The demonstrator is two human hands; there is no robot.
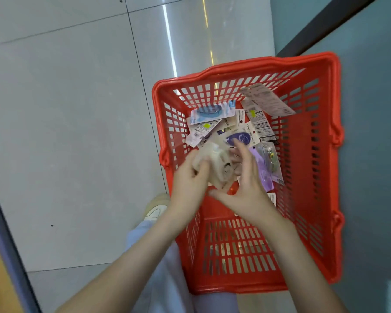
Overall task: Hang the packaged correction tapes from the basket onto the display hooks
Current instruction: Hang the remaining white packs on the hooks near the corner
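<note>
On the grey tiled floor stands a red basket. Packaged correction tapes lie heaped at its far end, pointing every way. The left grip curls round a white pack just above the heap; blur hides the pack's long axis. The right grip is spread, fingers straight over a dark-blue pack; contact unclear.
</note>
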